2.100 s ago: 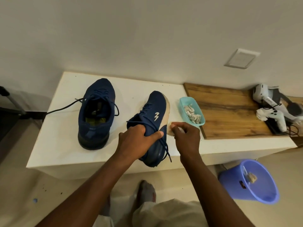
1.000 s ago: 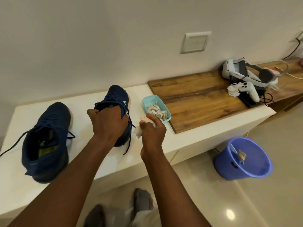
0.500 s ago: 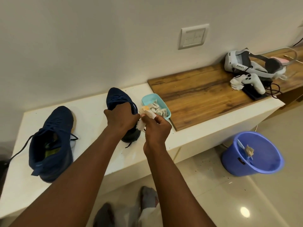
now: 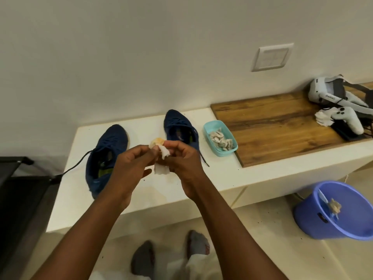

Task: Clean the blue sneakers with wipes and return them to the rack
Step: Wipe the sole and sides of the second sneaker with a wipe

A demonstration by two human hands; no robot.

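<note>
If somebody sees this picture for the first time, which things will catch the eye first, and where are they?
First, the two hands in the middle: the left hand and the right hand pinch a stained white wipe above the white bench. Behind them stand one blue sneaker at the left and a second blue sneaker beside a teal tray of wipes. A blue bucket sits on the floor at lower right.

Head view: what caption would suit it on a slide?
A stained wipe pinched by left hand and right hand above the bench, blue sneakers behind.
</note>
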